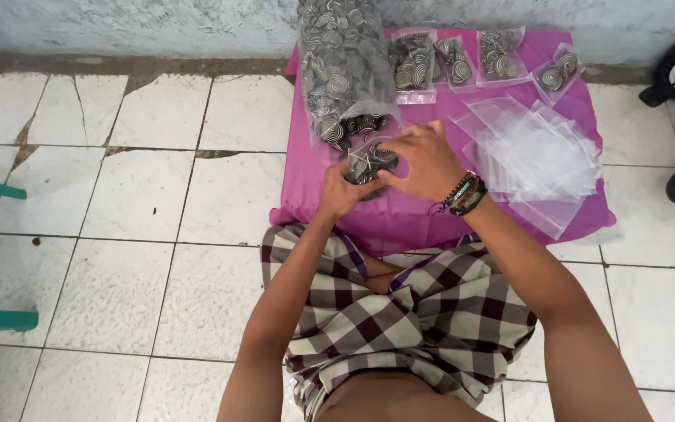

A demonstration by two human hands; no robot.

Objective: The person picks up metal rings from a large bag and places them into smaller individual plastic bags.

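A checked cloth (408,312) in brown and cream is seen closest of all, wrapped over the crossed legs of a seated person on the white tile floor (119,203). Just past the knees, a small clear bag (370,162) full of round swirl-patterned pieces is held over the pink cloth (400,211), near the middle of the picture. The left hand (343,190) is curled around the bag from the 7 o'clock side, and the right hand (425,160) is closed over its top from the 3 o'clock side, with beaded bands (464,194) on that wrist. The bag is probably soft, thin and slippery, and a bit lumpy and heavy from the hard pieces inside, so it is likely best held under its bottom and pinched at its open top. At 12 o'clock from the hands, a big clear bag (341,66) is stood up, stuffed with many of the same pieces. At 1 o'clock, four small filled bags (500,55) are laid in a row along the far edge of the cloth. At 3 o'clock, a pile of empty clear bags (541,156) is spread flat.
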